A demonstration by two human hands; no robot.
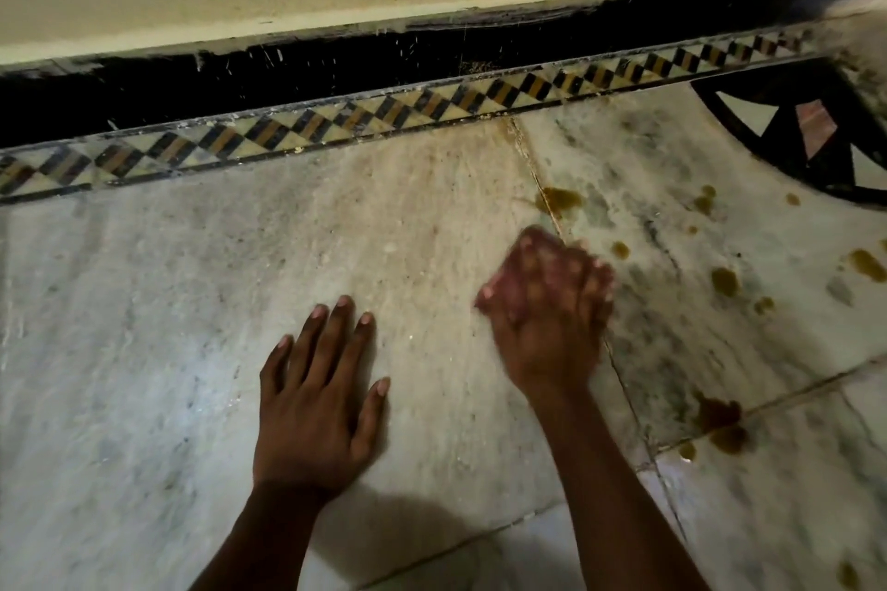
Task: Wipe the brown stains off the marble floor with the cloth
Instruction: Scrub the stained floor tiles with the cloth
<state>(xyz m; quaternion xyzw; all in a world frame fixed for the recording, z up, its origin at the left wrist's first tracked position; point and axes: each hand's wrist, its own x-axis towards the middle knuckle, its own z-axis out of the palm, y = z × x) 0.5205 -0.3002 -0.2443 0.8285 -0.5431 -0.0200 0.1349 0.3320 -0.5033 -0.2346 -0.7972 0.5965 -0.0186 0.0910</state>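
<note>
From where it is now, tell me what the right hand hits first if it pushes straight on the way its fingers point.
The right hand, pressing the blurred pinkish cloth, points up toward the wall. Just ahead lies the brown stain on the tile seam; that likely comes first, well before the patterned border.

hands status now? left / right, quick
Left hand: open, flat on the marble floor, holding nothing.
Right hand: blurred, pressing a pinkish cloth to the floor.

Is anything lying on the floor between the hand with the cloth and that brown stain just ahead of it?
Nothing visible: only bare marble floor and a tile seam separate the right hand from the brown stain.
</note>
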